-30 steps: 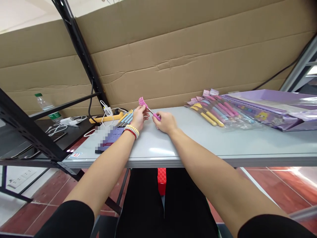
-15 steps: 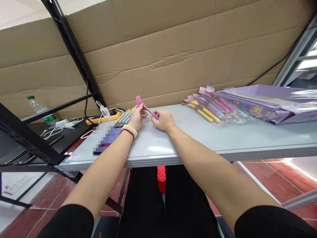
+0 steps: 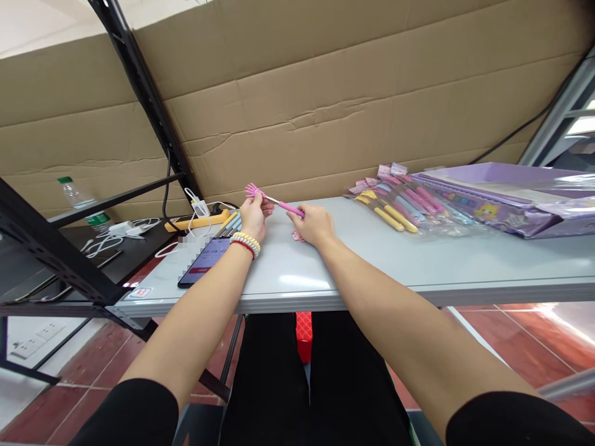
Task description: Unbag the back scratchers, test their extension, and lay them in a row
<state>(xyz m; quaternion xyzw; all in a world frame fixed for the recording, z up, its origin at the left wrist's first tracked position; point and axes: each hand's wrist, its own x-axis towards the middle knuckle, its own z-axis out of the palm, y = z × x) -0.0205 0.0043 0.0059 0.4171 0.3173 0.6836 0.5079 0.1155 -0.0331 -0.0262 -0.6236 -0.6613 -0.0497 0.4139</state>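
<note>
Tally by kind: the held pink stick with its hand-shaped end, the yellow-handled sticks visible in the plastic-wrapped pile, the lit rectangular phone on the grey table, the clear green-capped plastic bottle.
Pink hand-ended stick: 1
Yellow-handled sticks: 2
Lit rectangular phone: 1
Clear green-capped bottle: 1
Total: 5

Cardboard backdrop (image 3: 325,80) | grey-white table (image 3: 465,266) | black metal shelving (image 3: 139,87) | red floor tiles (image 3: 543,334)
</note>
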